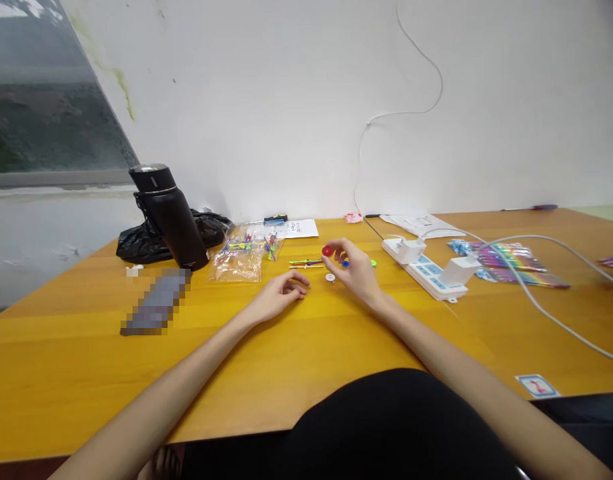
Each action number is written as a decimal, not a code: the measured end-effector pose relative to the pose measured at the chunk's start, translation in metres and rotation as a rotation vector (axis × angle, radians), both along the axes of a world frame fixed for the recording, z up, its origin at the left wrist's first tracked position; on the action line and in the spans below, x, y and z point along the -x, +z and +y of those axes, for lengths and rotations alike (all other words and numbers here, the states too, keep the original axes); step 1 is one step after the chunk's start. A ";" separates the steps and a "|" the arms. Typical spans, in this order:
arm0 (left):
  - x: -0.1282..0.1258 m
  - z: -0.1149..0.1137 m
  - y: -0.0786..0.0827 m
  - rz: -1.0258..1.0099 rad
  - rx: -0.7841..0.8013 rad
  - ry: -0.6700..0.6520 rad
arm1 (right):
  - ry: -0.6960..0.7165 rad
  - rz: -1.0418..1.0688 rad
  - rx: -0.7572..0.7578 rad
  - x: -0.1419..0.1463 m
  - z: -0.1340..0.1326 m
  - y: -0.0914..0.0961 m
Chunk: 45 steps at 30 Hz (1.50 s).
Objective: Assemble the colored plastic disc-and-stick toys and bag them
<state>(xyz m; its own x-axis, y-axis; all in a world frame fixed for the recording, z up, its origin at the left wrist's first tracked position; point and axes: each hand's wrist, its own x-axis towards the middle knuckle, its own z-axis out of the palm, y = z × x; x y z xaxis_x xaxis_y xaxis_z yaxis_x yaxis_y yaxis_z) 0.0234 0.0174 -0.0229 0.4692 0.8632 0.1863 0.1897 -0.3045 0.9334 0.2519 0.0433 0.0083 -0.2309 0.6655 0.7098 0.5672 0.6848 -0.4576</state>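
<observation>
Between the thumb and fingers of my right hand is a small red disc, raised a little off the yellow wooden table. A white disc lies below it on the wood. Partly behind the same hand show a blue piece and a green piece. My left hand rests on the table with loosely curled fingers apart and nothing in them. Just beyond its fingertips lie several thin coloured sticks.
Left of my hands are clear plastic bags with colourful parts, a black bottle, a black plastic bag and a blurred-out flat object. To the right, a power strip with cables stands before packs of coloured pens. Another person's hand shows far right.
</observation>
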 end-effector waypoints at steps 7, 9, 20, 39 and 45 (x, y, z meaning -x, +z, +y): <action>0.000 0.000 0.000 -0.001 -0.002 -0.005 | 0.007 -0.015 0.000 -0.001 0.000 0.002; 0.001 0.000 -0.001 0.000 -0.006 -0.007 | 0.006 -0.031 0.001 -0.001 0.000 0.002; 0.000 0.000 0.000 0.009 -0.005 -0.012 | -0.005 -0.077 -0.003 -0.007 0.002 0.002; 0.001 -0.001 0.001 0.023 -0.016 0.002 | -0.264 -0.285 0.294 -0.076 -0.014 -0.033; 0.000 -0.001 0.001 0.030 -0.015 -0.002 | -0.269 -0.303 0.298 -0.073 -0.008 -0.035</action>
